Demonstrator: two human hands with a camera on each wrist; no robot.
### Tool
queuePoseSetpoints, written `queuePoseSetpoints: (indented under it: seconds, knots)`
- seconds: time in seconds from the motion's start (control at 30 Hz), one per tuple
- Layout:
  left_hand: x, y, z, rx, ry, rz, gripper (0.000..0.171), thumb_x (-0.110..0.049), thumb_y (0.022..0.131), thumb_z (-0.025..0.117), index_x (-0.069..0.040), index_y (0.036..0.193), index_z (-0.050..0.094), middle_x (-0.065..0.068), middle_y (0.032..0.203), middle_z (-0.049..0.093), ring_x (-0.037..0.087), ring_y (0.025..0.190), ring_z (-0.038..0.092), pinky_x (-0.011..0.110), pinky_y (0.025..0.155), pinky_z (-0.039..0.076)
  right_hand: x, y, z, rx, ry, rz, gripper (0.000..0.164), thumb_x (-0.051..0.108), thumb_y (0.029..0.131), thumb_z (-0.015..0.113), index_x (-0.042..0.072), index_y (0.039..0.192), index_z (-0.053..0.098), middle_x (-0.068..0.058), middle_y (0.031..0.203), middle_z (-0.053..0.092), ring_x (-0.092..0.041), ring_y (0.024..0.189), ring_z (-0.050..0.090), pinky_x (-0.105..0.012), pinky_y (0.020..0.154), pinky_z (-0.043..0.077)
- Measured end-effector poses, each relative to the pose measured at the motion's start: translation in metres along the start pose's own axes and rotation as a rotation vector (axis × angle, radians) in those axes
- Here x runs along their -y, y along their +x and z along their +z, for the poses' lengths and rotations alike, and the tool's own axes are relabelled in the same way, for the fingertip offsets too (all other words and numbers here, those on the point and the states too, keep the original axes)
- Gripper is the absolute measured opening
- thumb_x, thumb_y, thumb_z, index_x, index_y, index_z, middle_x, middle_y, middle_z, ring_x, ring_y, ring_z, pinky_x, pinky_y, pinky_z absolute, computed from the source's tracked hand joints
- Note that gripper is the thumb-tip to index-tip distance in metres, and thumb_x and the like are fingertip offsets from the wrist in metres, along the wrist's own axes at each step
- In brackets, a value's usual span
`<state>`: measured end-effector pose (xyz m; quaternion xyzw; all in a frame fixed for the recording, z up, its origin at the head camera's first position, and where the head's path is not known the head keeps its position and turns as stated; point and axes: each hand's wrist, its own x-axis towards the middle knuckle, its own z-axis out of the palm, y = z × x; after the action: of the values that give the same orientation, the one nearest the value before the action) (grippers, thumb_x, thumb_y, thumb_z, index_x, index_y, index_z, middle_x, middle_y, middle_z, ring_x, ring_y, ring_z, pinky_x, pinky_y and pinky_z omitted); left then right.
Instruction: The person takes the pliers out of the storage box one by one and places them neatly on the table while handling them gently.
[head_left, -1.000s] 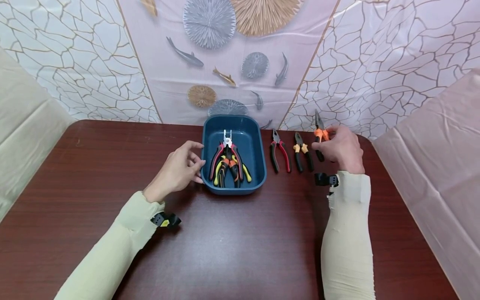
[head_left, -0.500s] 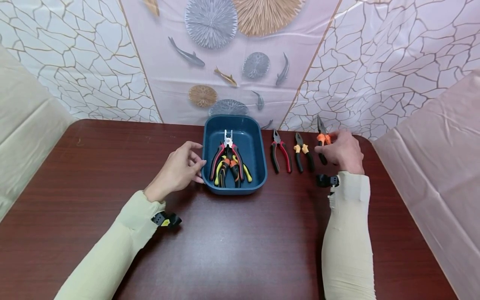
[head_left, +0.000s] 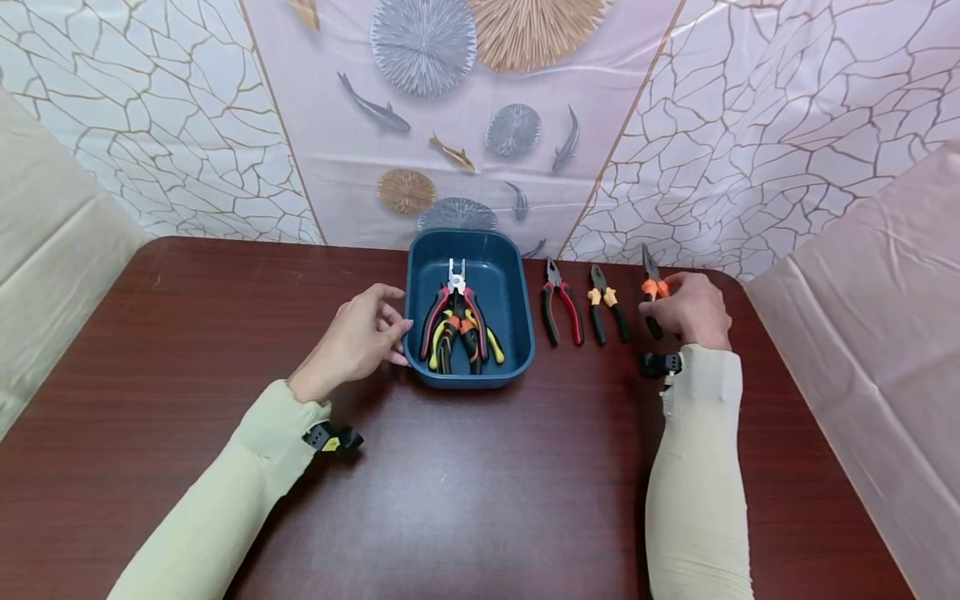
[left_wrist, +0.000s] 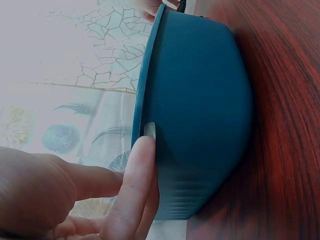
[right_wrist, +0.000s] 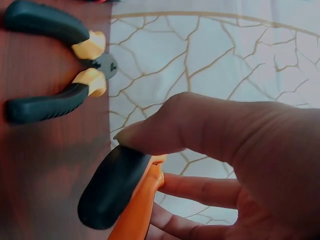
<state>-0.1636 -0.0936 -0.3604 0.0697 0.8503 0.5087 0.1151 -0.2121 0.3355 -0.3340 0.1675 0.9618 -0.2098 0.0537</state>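
My right hand (head_left: pixel 697 310) pinches a pair of long-nose pliers (head_left: pixel 651 279) with orange and black handles, near the table's back right. In the right wrist view the thumb presses on one black grip (right_wrist: pixel 112 187), with other fingers behind the orange handle. My left hand (head_left: pixel 356 342) touches the left side of a blue tub (head_left: pixel 517 367), its fingertips against the outer wall just below the rim in the left wrist view. Several pliers with red, yellow and orange handles (head_left: pixel 483 321) lie overlapping inside the tub, partly hiding each other.
Right of the tub lie red-and-black pliers (head_left: pixel 576 317), then pliers with pale orange and black handles (head_left: pixel 618 321), both jaws toward the back. A patterned cloth (head_left: pixel 480 125) hangs behind the dark wooden table (head_left: pixel 442 475); more cloth flanks both sides.
The right hand has moved slightly toward me and to the right, bringing the orange-handled pliers down beside the other pliers. The left hand and the tub hold their places.
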Motion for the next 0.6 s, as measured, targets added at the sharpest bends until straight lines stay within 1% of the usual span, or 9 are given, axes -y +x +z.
queuePoseSetpoints:
  seconds: [0.27,0.43,0.6]
  knots:
    - [-0.001,0.0,-0.002,-0.009,0.02,-0.001,0.052,-0.007,0.102,0.061,0.002,0.149,0.04,0.022,0.108,0.063,0.015,0.066,0.072,0.042,0.07,0.066,-0.009,0.008,0.007,0.021,0.03,0.012,0.069,0.033,0.093,0.069,-0.001,0.148,0.047,-0.03,0.133,0.055,-0.043,0.111,0.053,-0.058,0.083,0.046]
    - [0.0,0.0,0.0,-0.006,0.018,0.005,0.052,-0.007,0.102,0.061,0.003,0.149,0.04,0.023,0.107,0.063,0.014,0.065,0.071,0.041,0.069,0.066,-0.013,0.012,0.013,0.015,0.026,0.032,0.068,0.032,0.092,0.069,-0.002,0.148,0.047,-0.031,0.135,0.054,-0.044,0.117,0.051,-0.062,0.09,0.044]
    - [0.001,0.0,0.001,-0.005,0.015,0.001,0.052,-0.007,0.102,0.06,0.003,0.149,0.039,0.022,0.107,0.063,0.014,0.065,0.071,0.04,0.069,0.067,-0.016,0.017,0.018,0.002,0.028,0.047,0.07,0.032,0.092,0.069,-0.001,0.15,0.045,-0.032,0.138,0.051,-0.046,0.122,0.049,-0.065,0.095,0.043]
